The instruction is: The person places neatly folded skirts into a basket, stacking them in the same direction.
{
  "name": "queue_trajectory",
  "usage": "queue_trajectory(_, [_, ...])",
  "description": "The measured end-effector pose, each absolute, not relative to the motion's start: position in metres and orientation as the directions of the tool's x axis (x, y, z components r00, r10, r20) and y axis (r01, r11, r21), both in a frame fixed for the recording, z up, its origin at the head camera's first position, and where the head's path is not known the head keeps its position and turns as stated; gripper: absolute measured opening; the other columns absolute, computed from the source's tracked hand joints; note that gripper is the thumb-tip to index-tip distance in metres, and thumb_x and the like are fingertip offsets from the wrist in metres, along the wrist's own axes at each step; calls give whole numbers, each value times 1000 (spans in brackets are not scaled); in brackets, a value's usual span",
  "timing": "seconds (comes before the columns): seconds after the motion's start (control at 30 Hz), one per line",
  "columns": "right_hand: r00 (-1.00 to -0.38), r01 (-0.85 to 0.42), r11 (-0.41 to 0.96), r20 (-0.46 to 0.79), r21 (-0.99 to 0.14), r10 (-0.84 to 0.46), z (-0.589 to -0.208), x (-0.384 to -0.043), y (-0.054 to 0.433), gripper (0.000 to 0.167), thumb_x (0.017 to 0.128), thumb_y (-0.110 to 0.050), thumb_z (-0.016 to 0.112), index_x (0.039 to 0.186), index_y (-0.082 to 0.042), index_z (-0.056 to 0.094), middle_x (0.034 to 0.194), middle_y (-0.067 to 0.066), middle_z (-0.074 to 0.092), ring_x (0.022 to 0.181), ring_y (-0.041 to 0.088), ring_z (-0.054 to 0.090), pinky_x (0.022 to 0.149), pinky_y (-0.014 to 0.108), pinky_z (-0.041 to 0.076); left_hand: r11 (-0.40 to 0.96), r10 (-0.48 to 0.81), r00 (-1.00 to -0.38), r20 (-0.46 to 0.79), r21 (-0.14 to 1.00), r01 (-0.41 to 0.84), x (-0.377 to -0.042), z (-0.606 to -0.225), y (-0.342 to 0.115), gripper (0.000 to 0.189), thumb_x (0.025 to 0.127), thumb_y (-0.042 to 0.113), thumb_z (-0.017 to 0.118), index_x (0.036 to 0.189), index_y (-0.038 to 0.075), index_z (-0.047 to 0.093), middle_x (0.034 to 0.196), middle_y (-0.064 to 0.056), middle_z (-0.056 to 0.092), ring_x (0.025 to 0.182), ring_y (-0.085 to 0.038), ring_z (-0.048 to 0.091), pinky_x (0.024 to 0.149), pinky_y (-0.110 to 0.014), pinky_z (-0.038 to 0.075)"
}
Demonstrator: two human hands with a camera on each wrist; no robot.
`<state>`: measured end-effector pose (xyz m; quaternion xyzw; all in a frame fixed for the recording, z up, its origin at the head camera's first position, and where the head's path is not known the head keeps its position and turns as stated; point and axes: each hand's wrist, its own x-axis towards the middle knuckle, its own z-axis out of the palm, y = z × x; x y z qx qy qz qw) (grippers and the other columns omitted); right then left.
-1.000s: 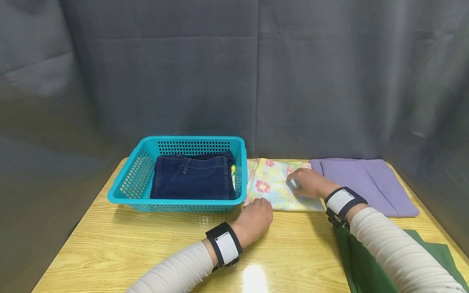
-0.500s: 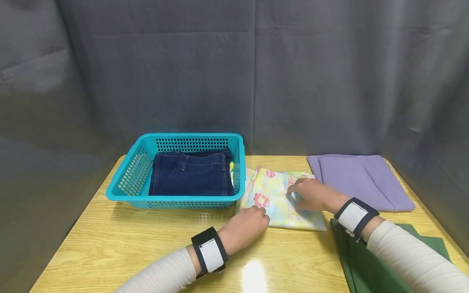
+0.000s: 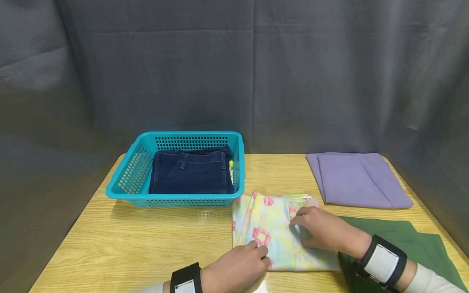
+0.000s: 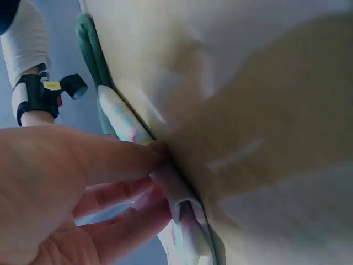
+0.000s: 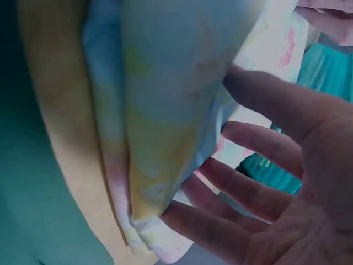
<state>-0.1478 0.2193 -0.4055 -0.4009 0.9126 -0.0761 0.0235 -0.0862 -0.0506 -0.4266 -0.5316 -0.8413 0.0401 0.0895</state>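
Note:
A folded pastel cloth with pink flowers (image 3: 278,221) lies on the table just right of the basket. Its near edge is pinched by my left hand (image 3: 236,268); the left wrist view shows thumb and fingers on the folded edge (image 4: 176,190). My right hand (image 3: 326,230) touches the cloth's right part from above. In the right wrist view its spread, fairly straight fingers (image 5: 248,190) have their tips against the cloth (image 5: 171,105). A turquoise basket (image 3: 183,196) holds folded dark blue jeans (image 3: 190,175), with a bit of yellow-green patterned cloth beside them.
A folded purple cloth (image 3: 359,179) lies at the back right. In front of it, partly under the right arm, is a green cloth (image 3: 428,248). The wooden table (image 3: 146,244) ends at a dark grey curtain (image 3: 165,73).
Both hands have drawn the floral cloth toward the near side of the table, away from the curtain. More of its left part shows beside the basket, which stays in place.

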Motion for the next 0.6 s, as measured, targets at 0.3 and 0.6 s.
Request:
queue_trajectory(0.3, [-653,-743,649,-32,-166,-757,-406,-116,214,40,72,-25,88,108,-19,72,106,0,66,94,18,62,71,24,54,356,930,-363,48,111,928,-67,-428,-63,28,101,41,52,94,25,73,86,12,59,67,5,38,61,-4,28])
queue_trajectory(0.6, [-667,-742,665,-2,-92,-745,-412,-100,182,42,72,-30,88,109,-18,71,107,2,64,95,18,61,72,26,55,284,934,-331,135,280,917,-64,-431,-92,13,93,32,65,87,26,75,77,15,61,70,10,43,65,3,29])
